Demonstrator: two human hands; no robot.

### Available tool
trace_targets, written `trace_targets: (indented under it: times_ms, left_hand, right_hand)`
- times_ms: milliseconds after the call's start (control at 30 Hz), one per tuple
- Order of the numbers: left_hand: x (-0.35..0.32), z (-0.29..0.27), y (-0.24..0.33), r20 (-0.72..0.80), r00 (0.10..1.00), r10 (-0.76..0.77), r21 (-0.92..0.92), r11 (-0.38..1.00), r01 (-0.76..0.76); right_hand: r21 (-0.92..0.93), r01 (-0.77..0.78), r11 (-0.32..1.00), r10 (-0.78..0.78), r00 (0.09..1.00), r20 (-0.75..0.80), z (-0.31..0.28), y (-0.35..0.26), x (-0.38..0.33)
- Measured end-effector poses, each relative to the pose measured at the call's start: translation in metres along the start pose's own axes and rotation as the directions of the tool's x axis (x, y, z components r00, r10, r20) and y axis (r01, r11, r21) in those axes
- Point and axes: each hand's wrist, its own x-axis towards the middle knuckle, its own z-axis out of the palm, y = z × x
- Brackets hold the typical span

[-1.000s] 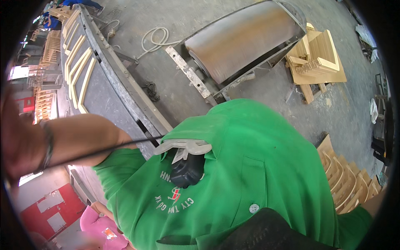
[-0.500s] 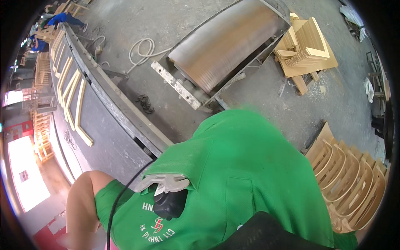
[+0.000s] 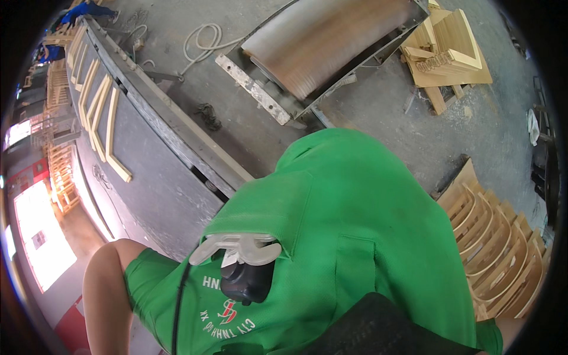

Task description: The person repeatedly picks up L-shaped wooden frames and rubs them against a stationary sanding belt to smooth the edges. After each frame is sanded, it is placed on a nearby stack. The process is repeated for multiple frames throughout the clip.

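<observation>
Neither of my hands shows. My bent left arm (image 3: 109, 290) comes out of a green sleeve at the lower left, beside a long grey table (image 3: 157, 204), and its hand is out of the picture. Only a bit of my right arm (image 3: 510, 332) appears at the lower right, near a stack of curved wooden frames (image 3: 497, 248); that hand is hidden too. A clear plastic clip (image 3: 239, 244) with a small black device (image 3: 247, 284) and a black cable (image 3: 179, 302) hangs on my green shirt (image 3: 367, 201).
Several angled wooden strips (image 3: 110, 133) lie on the grey table. Ahead is a wide sanding-belt machine (image 3: 325, 44) in a metal frame. A pile of wooden frames (image 3: 455, 41) sits on a pallet beyond it. A pale hose (image 3: 201, 44) coils on the floor. A person in blue (image 3: 89, 10) is at far left.
The machine, table and wooden pile have shifted slightly upward in the picture. My left arm has moved a little lower and to the left. No hand comes into view.
</observation>
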Motion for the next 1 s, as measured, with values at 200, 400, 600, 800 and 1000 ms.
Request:
trace_targets:
  times_ms: [200, 400, 600, 800, 1000]
  left_hand:
    - [0.008, 0.008, -0.004, 0.414, 0.619, -0.667, 0.201, 0.73, 0.653]
    - [-0.096, 0.113, -0.067, -0.661, 0.196, -0.724, -0.216, 0.434, 0.874]
    - [-0.104, 0.19, -0.067, -0.067, 0.37, -0.927, -0.918, 0.202, 0.34]
    - [-0.083, 0.22, -0.109, -0.943, -0.16, -0.29, -0.331, 0.812, 0.48]
    - [-0.075, 0.137, -0.149, -0.886, -0.457, -0.081, -0.088, 0.996, -0.006]
  right_hand:
    - [-0.01, -0.057, 0.998, 0.056, 0.998, -0.026, -0.02, -0.008, -0.026]
    - [-0.102, -0.009, 0.995, 0.005, 0.999, -0.048, -0.071, -0.047, -0.055]
    - [-0.252, 0.145, 0.957, -0.151, 0.988, -0.007, -0.127, -0.116, -0.084]
    - [-0.368, 0.3, 0.88, -0.26, 0.953, 0.156, -0.154, -0.177, -0.113]
    - [-0.41, 0.405, 0.817, -0.295, 0.905, 0.306, -0.165, -0.231, -0.146]
